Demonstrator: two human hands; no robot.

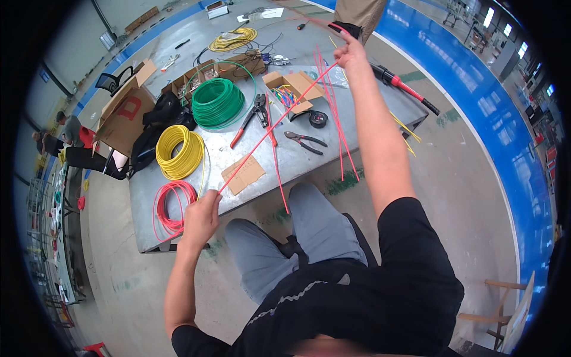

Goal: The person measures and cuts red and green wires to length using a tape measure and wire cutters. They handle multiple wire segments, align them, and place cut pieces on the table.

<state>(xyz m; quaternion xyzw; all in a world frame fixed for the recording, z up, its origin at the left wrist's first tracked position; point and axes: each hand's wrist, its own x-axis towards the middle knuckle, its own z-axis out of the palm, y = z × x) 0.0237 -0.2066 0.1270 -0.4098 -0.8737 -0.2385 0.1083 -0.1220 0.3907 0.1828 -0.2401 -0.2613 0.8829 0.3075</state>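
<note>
A red wire [285,113] is stretched slantwise over the table between my two hands. My left hand [202,218] is closed on its near end, beside the red wire coil [169,209]. My right hand [351,55] grips it farther along, out over the far right of the table, and more wire trails past the fingers. Under the stretched wire lie a cardboard scrap [243,175] and red-handled pliers [257,114]. Dark-handled cutting pliers [306,142] rest nearby, with a black tape measure [318,119] behind them. Several cut red wires [336,113] lie to the right.
Yellow [179,152] and green [217,102] wire coils stand at the left. An open carton [304,105] holds short coloured wires. A long red-handled tool [407,89] juts over the table's right edge. A large cardboard box [126,122] and another yellow coil [233,40] are farther off.
</note>
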